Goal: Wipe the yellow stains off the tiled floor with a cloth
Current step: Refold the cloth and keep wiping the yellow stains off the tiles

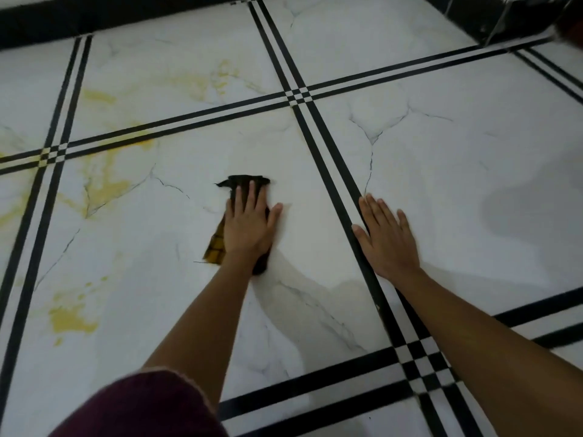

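Down at six o'clock, slightly left, a dark maroon knitted sleeve [142, 405] is covering the upper left arm. Further out, near the middle, the left hand [249, 225] is lying flat with its fingers straight and close together, pressing a small dark cloth [244, 181] with a yellow-brown stained corner onto the white marble-look tiled floor [441, 168]. The cloth is showing beyond the fingertips and at the hand's seven o'clock. At the left hand's three o'clock, the right hand [389, 244] is resting palm down with its fingers spread, holding nothing, its thumb touching a black double stripe [334, 159]. From eight to eleven o'clock, yellow stains [72, 320] are marking the tiles, well apart from the cloth. A grey patch [520, 209] at three o'clock is possibly damp or shadow. A black border [126, 17] is running along twelve o'clock.
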